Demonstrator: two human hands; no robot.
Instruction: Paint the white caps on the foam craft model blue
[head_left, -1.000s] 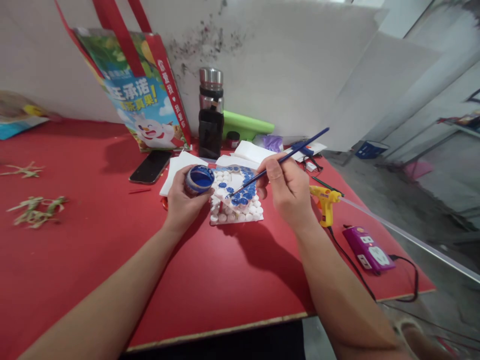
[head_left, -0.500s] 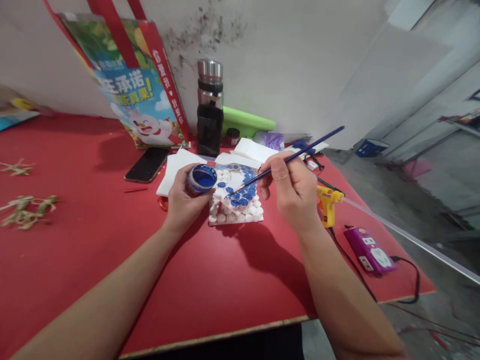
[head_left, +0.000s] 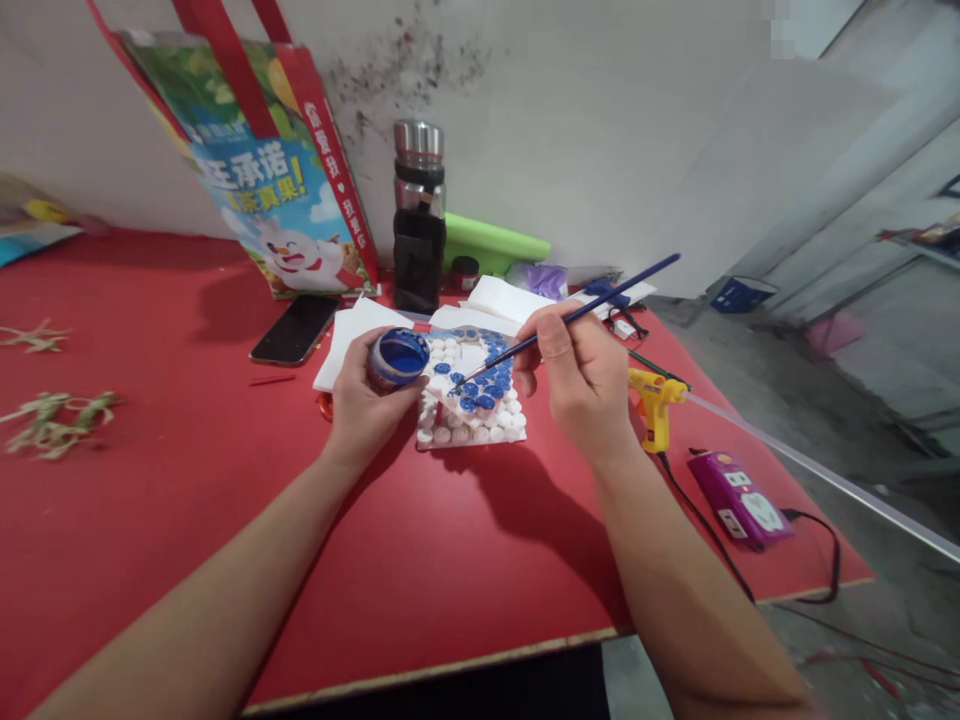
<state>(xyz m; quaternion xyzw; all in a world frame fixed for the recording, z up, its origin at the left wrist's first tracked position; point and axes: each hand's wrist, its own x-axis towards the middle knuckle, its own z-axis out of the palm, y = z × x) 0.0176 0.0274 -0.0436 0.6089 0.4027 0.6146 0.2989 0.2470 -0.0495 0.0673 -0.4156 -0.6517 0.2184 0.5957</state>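
My left hand (head_left: 367, 400) is closed around a small open jar of blue paint (head_left: 400, 357), tilted a little toward me. Between the fingers of my right hand (head_left: 581, 375) is a thin paintbrush (head_left: 600, 303) with a dark blue handle, its tip down at the left part of the craft piece. That craft piece (head_left: 472, 437) is covered in rows of small round white discs. Many discs on its upper right are painted blue, while the lower rows are white. Whether the bristles touch a disc I cannot tell.
A yellow glue gun (head_left: 657, 405) and a purple power strip (head_left: 741, 498) lie at the right. Behind stand a flask (head_left: 418, 160) and a printed bag (head_left: 277, 180). A phone (head_left: 295, 330), white paper (head_left: 341, 350) and straw figures (head_left: 56, 420) lie leftward.
The paint jar and my left hand have shifted very slightly left. My right hand and the brush have moved a little left as well, the brush tip staying over the same area.
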